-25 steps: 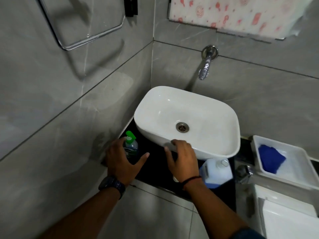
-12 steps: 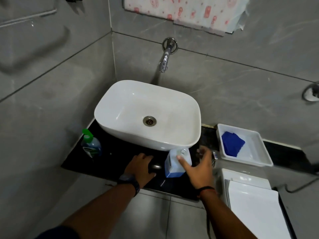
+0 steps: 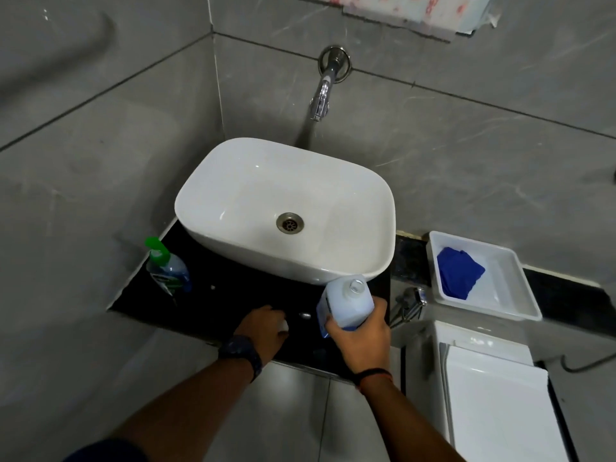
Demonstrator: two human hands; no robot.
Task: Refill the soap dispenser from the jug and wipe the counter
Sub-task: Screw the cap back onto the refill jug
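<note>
The right hand (image 3: 361, 338) has its fingers wrapped around the jug (image 3: 346, 303), just in front of the sink (image 3: 286, 208). The left hand (image 3: 265, 330) rests on the black table (image 3: 213, 305); its fingers look curled around something small and white. The soap dispenser (image 3: 166, 266) stands left of the sink.

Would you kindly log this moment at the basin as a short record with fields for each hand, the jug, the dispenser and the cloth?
right hand: gripping the jug from the near side
jug: near the counter's front right corner, mouth looks uncapped
left hand: low over the black counter, closed on a small white item, possibly the jug's cap
soap dispenser: green pump still on, left of the basin, untouched
blue cloth: lying in the white tray to the right
wiping: not yet begun
</note>
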